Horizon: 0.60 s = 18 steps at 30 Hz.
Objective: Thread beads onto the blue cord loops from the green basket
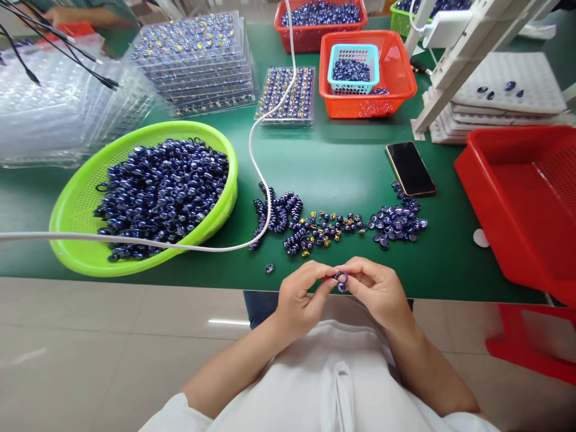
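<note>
A small dark blue ring-shaped piece (342, 287) with a shiny round part is pinched between my two hands at the table's front edge. My left hand (302, 295) grips its left side with thumb and forefinger. On its right side, the fingertips of my right hand (377, 291) close on the same piece. Just beyond the hands lie loose dark pieces with gold parts (326, 229), a heap of flat dark blue pieces (398, 223) and rows of stacked dark rings (281, 213). One single piece (269, 269) lies apart, left of my left hand.
A green basket (67, 231) of dark rings stands left, crossed by a white cable (256, 156). Behind are stacked trays (198, 66) and an orange basket (369, 108). A phone (410, 169) and a red bin (508, 240) lie right. A person's arm (81, 16) shows top left.
</note>
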Each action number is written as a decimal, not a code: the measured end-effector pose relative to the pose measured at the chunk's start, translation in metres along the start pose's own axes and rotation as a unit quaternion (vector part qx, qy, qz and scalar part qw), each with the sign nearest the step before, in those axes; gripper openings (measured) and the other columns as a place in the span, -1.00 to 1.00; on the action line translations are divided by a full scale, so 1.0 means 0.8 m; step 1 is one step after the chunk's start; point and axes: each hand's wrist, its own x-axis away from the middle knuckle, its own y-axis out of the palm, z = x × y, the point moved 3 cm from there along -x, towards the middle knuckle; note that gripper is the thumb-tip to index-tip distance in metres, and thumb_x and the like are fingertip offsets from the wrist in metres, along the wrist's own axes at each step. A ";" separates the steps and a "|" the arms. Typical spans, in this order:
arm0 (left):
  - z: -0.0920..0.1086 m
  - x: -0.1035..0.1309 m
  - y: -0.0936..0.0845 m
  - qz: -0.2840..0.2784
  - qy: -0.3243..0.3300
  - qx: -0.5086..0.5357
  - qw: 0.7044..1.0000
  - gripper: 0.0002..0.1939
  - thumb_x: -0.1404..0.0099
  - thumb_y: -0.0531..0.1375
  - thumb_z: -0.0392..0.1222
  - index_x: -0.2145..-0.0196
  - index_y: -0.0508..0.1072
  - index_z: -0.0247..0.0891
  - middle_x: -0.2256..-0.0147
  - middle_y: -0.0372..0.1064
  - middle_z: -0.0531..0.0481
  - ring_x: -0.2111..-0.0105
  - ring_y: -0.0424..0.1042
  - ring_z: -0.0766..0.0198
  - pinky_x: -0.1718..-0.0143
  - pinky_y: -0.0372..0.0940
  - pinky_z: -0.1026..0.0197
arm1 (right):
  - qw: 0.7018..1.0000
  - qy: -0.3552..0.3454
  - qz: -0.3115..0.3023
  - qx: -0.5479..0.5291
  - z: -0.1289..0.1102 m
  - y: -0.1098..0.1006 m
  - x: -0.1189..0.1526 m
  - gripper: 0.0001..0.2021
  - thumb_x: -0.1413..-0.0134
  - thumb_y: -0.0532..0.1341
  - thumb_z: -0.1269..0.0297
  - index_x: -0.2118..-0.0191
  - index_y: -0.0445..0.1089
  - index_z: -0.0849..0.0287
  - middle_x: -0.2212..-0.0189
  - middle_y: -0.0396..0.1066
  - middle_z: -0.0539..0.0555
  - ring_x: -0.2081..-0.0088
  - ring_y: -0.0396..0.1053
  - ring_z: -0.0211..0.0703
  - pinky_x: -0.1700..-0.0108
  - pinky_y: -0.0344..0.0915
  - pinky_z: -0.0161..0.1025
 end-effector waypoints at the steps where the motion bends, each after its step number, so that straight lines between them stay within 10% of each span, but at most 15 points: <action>1: 0.001 -0.001 0.000 0.003 0.006 -0.001 1.000 -0.84 -0.29 0.23 -0.43 0.21 0.54 -0.28 0.34 0.56 -0.10 0.38 0.48 0.26 0.31 0.39 0.22 | 1.000 0.002 0.001 -0.013 0.000 0.001 -0.001 -0.89 -0.16 0.30 0.26 0.21 0.55 0.11 0.36 0.47 0.02 0.33 0.47 -0.24 0.29 0.45 -0.33; 10: -0.008 -0.001 -0.002 0.022 -0.004 0.028 0.999 -0.83 -0.30 0.25 -0.36 0.19 0.59 -0.20 0.30 0.60 -0.10 0.33 0.55 0.21 0.28 0.44 0.17 | 0.999 -0.006 0.024 -0.025 0.009 0.005 -0.001 -0.84 -0.18 0.29 0.24 0.13 0.51 0.10 0.33 0.48 0.03 0.38 0.46 -0.27 0.36 0.46 -0.33; 18: 0.005 -0.010 -0.008 -0.009 0.033 -0.080 0.996 -0.72 -0.25 0.32 -0.28 0.06 0.52 -0.22 0.23 0.57 -0.13 0.25 0.52 0.18 0.17 0.41 0.13 | 0.955 -0.163 0.048 0.242 -0.016 -0.005 -0.001 -0.80 -0.17 0.22 0.47 0.13 0.46 0.08 0.28 0.52 0.02 0.38 0.45 -0.28 0.31 0.43 -0.32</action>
